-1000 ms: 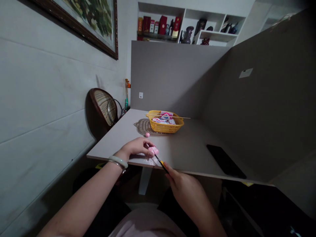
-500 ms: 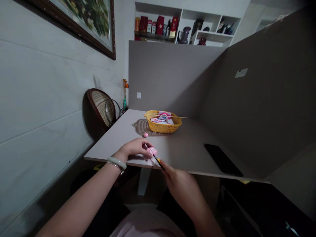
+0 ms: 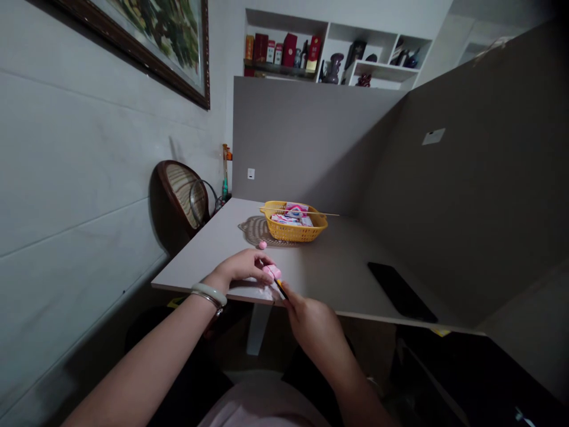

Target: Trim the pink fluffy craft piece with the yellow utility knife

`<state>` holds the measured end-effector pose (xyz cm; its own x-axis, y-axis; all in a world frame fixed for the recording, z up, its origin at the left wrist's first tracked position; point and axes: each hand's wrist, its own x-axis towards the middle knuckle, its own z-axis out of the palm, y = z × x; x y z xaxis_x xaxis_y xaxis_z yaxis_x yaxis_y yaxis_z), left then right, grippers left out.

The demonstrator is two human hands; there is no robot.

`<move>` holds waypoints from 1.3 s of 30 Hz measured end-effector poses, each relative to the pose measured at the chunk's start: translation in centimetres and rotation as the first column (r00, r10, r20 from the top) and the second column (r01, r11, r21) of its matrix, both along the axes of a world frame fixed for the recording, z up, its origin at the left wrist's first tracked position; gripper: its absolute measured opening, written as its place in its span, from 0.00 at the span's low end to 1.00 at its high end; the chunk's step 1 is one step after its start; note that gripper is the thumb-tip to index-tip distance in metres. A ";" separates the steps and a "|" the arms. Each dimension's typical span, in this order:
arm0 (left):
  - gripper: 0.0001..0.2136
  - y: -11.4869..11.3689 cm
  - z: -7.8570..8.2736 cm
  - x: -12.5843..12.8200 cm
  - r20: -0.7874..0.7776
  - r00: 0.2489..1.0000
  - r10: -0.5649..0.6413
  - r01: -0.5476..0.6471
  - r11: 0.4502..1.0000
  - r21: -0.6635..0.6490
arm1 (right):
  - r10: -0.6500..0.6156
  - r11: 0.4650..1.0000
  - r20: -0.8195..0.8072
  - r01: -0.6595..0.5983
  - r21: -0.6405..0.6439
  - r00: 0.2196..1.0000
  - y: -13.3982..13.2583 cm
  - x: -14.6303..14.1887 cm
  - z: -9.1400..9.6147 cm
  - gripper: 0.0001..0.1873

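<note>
2 hands work together at the near edge of a pale, matte counter (image 3: 338, 284). The left hand (image 3: 242, 267), ringed at the wrist by a smooth, pale green bangle (image 3: 208, 290) and a thin metal bracelet (image 3: 207, 296), curls its fingers around a soft-looking pink lump (image 3: 272, 272), apparently pinching it to keep it steady just above the counter. The right hand (image 3: 309, 325) is closed on a slim yellow-and-black tool (image 3: 280, 289), whose tip reaches the lump; its exact kind is too small to tell. A crinkled, translucent sheet (image 3: 267, 292) lies beneath them. Farther off, 1 small pink ball (image 3: 262, 244) sits on the counter at the edge of a round woven mat (image 3: 251, 231). Just beside the mat stands a yellow plastic basket (image 3: 291, 235) of printed packets (image 3: 288, 218), with a thin wooden skewer (image 3: 326, 213) laid across its rim. A black smartphone (image 3: 400, 290) lies flat, well to the right.
</note>
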<state>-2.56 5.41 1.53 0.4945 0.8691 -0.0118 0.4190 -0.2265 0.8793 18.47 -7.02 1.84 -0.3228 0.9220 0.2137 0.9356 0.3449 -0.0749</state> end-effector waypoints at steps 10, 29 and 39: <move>0.24 0.1 -0.2 0.0 0.023 1.000 -0.017 0.017 0.999 -0.029 | 0.007 1.000 -0.017 -0.007 -0.028 1.000 -0.2 0.3 0.0 0.23; 0.25 -0.3 0.3 0.0 0.021 0.999 -0.043 0.044 0.996 -0.074 | 0.033 0.997 -0.055 -0.037 -0.064 0.998 -1.3 1.5 0.1 0.24; 0.23 0.0 0.0 -0.1 0.010 1.000 -0.019 0.019 1.000 -0.019 | 0.027 0.999 -0.059 -0.029 -0.044 0.998 -0.5 0.7 -0.4 0.24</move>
<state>-2.66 5.42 1.51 0.5110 0.8592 -0.0232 0.4058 -0.2174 0.8877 19.17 -7.55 1.43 -0.3367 0.9219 0.1914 0.9194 0.3658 -0.1447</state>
